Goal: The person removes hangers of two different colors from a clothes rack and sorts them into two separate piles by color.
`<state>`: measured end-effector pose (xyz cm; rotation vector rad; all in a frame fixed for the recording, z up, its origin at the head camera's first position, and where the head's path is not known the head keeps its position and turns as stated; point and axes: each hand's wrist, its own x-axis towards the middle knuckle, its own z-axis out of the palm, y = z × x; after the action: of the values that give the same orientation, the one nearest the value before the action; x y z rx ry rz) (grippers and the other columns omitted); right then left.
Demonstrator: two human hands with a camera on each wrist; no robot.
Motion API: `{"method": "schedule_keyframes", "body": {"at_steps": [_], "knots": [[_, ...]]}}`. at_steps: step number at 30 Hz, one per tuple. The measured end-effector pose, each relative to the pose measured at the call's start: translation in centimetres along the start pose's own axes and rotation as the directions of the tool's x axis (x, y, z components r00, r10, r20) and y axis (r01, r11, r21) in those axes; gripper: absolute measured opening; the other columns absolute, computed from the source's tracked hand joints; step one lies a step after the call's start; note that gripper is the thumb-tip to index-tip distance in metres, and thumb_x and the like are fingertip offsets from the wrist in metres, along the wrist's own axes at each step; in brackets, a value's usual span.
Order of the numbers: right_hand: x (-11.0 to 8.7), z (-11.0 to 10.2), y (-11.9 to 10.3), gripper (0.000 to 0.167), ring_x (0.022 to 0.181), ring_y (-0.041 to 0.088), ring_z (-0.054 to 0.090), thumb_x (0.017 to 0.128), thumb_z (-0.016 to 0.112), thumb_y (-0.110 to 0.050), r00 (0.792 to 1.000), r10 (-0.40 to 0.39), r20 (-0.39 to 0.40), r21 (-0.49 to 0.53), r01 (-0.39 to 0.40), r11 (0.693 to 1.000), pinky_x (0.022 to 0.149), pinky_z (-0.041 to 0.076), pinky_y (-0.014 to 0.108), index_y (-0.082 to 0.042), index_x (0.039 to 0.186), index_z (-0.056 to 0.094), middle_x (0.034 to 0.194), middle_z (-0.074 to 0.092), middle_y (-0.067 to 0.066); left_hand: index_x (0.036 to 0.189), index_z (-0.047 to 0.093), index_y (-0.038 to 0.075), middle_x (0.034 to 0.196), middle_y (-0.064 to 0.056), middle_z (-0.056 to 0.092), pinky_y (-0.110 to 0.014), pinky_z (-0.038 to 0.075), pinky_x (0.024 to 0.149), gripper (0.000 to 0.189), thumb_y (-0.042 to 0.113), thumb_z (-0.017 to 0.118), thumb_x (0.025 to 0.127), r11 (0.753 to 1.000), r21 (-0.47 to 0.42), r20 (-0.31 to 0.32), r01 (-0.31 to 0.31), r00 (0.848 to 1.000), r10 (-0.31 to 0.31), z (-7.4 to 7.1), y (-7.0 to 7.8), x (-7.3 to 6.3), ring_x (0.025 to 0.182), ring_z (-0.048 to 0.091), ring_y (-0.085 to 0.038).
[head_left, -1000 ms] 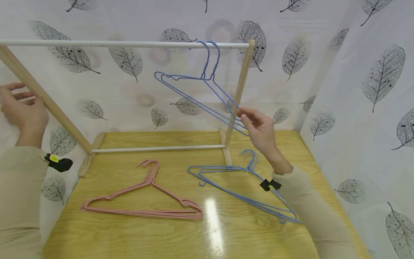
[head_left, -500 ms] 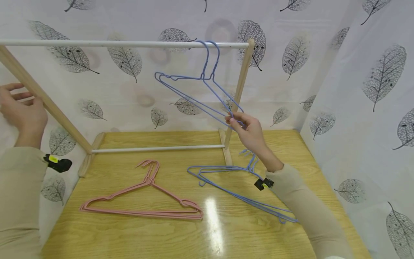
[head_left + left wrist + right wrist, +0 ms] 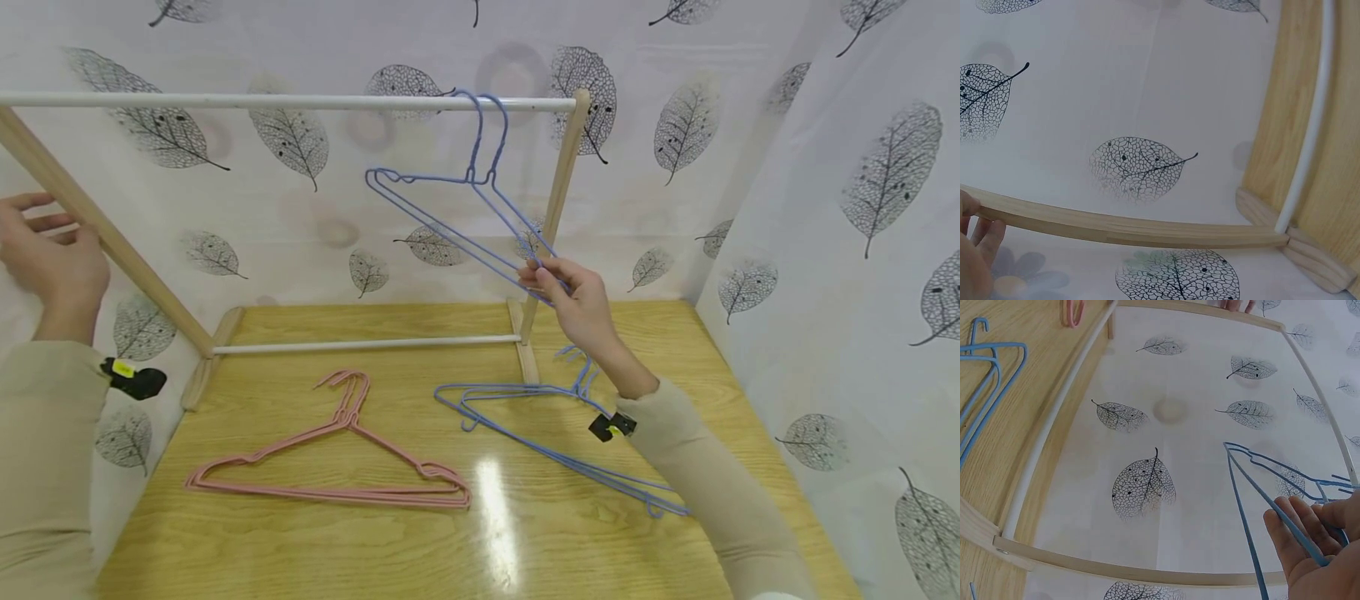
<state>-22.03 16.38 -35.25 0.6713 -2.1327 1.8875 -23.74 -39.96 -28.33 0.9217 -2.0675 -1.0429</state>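
Two blue clothes hangers hang by their hooks from the white top rail of a wooden-posted rack. With thumb and fingers my right hand pinches the lower right end of a hanger; whether it holds both is hidden. One blue wire crosses the palm in the right wrist view. My left hand grips the rack's left wooden post, thumb and fingers on either side of it in the left wrist view.
Several pink hangers lie stacked on the wooden table, left of centre. More blue hangers lie at the right, partly beneath the right forearm. A white lower bar joins the rack's feet. Leaf-print sheeting surrounds the table.
My right hand has shifted left and slightly down along the hangers' end. The hangers' left ends have moved a little right in the last half second. My left hand stays on the post.
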Motion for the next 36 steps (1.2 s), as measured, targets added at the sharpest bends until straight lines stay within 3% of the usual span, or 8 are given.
{"method": "schedule_keyframes", "body": {"at_steps": [3, 7, 10, 18, 22, 27, 36], "knots": [[-0.1, -0.3, -0.4, 0.03, 0.101, 0.005, 0.078, 0.108, 0.053, -0.002, 1.0, -0.02, -0.02, 0.025, 0.021, 0.999, 0.095, 0.063, 0.028, 0.019, 0.127, 0.062, 0.116, 0.073, 0.031, 0.148, 0.043, 0.048, 0.112, 0.036, 0.037, -0.013, 0.046, 0.11, 0.045, 0.027, 0.05, 0.108, 1.0, -0.013, -0.003, -0.003, 1.0, 0.003, 0.0, 0.0, 0.1, 0.084, 0.037, 0.021], [-0.3, -0.6, -1.3, 0.031, 0.1, 0.006, 0.079, 0.108, 0.054, -0.003, 0.998, -0.046, -0.042, 0.054, 0.049, 0.997, 0.093, 0.064, 0.028, 0.02, 0.127, 0.062, 0.108, 0.081, 0.005, 0.147, 0.044, 0.047, 0.104, 0.035, 0.034, -0.012, 0.047, 0.108, 0.045, 0.026, 0.05, 0.107, 1.0, -0.03, -0.008, -0.004, 1.0, 0.003, 0.0, -0.2, 0.2, 0.083, 0.037, 0.021], [-0.7, -0.8, -2.0, 0.032, 0.1, 0.007, 0.079, 0.108, 0.055, -0.004, 0.997, -0.05, -0.055, 0.078, 0.054, 0.995, 0.092, 0.064, 0.029, 0.021, 0.127, 0.061, 0.105, 0.08, -0.008, 0.146, 0.045, 0.047, 0.103, 0.035, 0.033, -0.011, 0.047, 0.107, 0.046, 0.024, 0.051, 0.107, 0.999, -0.04, -0.012, -0.008, 1.0, 0.007, 0.0, -0.4, 0.3, 0.082, 0.038, 0.021], [-3.6, -1.9, -3.4, 0.024, 0.102, 0.01, 0.08, 0.109, 0.055, -0.009, 0.999, 0.023, -0.03, 0.111, -0.02, 0.994, 0.091, 0.065, 0.03, 0.001, 0.124, 0.07, 0.107, 0.081, -0.007, 0.145, 0.046, 0.049, 0.098, 0.036, 0.035, -0.011, 0.045, 0.103, 0.047, 0.024, 0.053, 0.106, 0.998, -0.061, 0.008, 0.017, 1.0, -0.016, 0.1, -0.6, 0.9, 0.078, 0.038, 0.02], [-5.5, -2.5, -3.2, 0.028, 0.102, 0.009, 0.079, 0.109, 0.053, -0.007, 0.999, 0.037, 0.004, 0.103, -0.037, 0.994, 0.09, 0.065, 0.029, 0.008, 0.129, 0.067, 0.109, 0.081, -0.007, 0.146, 0.045, 0.049, 0.098, 0.036, 0.034, -0.011, 0.045, 0.103, 0.046, 0.025, 0.051, 0.106, 0.999, -0.049, 0.011, 0.013, 1.0, -0.012, 0.0, -0.5, 0.8, 0.079, 0.037, 0.02], [-8.1, -2.9, -2.1, 0.026, 0.103, 0.01, 0.079, 0.108, 0.051, 0.0, 0.999, 0.017, 0.036, 0.102, -0.02, 0.995, 0.088, 0.065, 0.029, 0.005, 0.127, 0.069, 0.111, 0.081, -0.005, 0.147, 0.044, 0.048, 0.099, 0.036, 0.033, -0.012, 0.046, 0.104, 0.047, 0.025, 0.051, 0.107, 0.998, -0.053, 0.019, 0.021, 1.0, -0.02, -0.1, -0.1, 0.5, 0.079, 0.038, 0.02], [-12.7, -2.9, 0.4, 0.028, 0.106, 0.006, 0.078, 0.109, 0.049, 0.002, 0.989, 0.063, 0.135, 0.062, -0.072, 0.995, 0.087, 0.066, 0.025, 0.021, 0.125, 0.061, 0.116, 0.08, -0.01, 0.146, 0.046, 0.047, 0.099, 0.035, 0.035, -0.01, 0.044, 0.1, 0.048, 0.021, 0.052, 0.106, 0.997, -0.078, 0.011, 0.023, 1.0, -0.022, -0.2, -0.2, 0.3, 0.079, 0.038, 0.019]]}}
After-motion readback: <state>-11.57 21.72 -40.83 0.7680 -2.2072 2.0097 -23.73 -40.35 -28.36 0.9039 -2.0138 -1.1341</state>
